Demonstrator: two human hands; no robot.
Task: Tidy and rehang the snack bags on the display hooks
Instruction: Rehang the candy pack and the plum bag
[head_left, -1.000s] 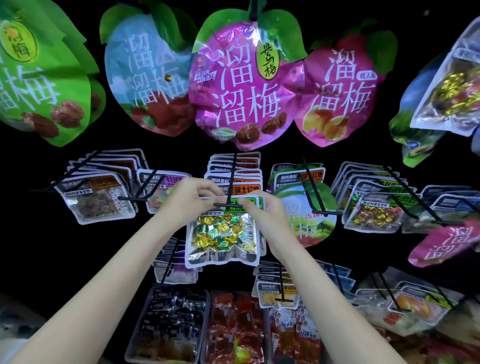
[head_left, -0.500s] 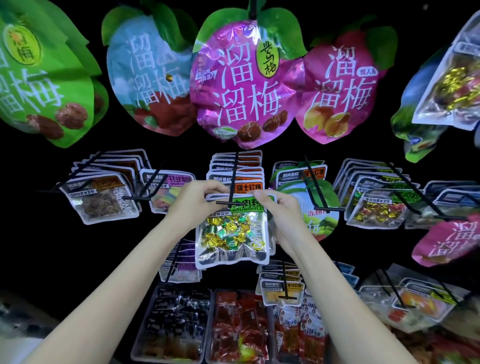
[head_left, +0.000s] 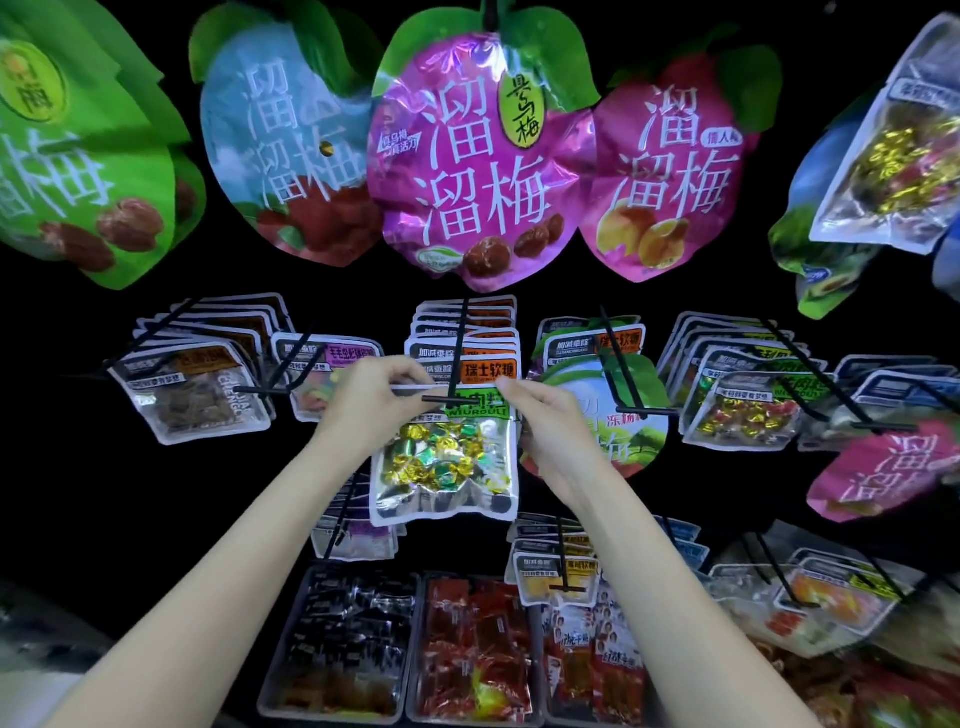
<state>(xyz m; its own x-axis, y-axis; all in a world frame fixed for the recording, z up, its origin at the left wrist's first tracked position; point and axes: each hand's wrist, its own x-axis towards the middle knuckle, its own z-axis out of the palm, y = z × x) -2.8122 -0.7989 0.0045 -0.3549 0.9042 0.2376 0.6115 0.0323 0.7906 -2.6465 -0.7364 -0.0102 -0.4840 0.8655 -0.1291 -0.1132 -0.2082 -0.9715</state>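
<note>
- Two bare forearms reached up and forward from the bottom of the view, converging on the middle row of the snack display.
- The left hand (head_left: 376, 402) pinched the top-left corner of a clear candy bag (head_left: 445, 467) between thumb and curled fingers; the right hand (head_left: 550, 431) gripped the bag's top-right edge, fingers curled round it, wrist bent inward.
- Held level by both top corners, the bag hung flat and facing out, its green header right at the tip of the black display hook (head_left: 457, 364) — a hold that appeared meant to line the hang hole up with the prong. Whether the hole was already threaded could not be told.
- Just behind, a stack of orange-labelled bags (head_left: 462, 343) filled the same hook, suggesting the candy bag would sit at the front.
- Farther up, large plum bags, the magenta plum bag (head_left: 467, 171) among them, hung on the top row.
</note>
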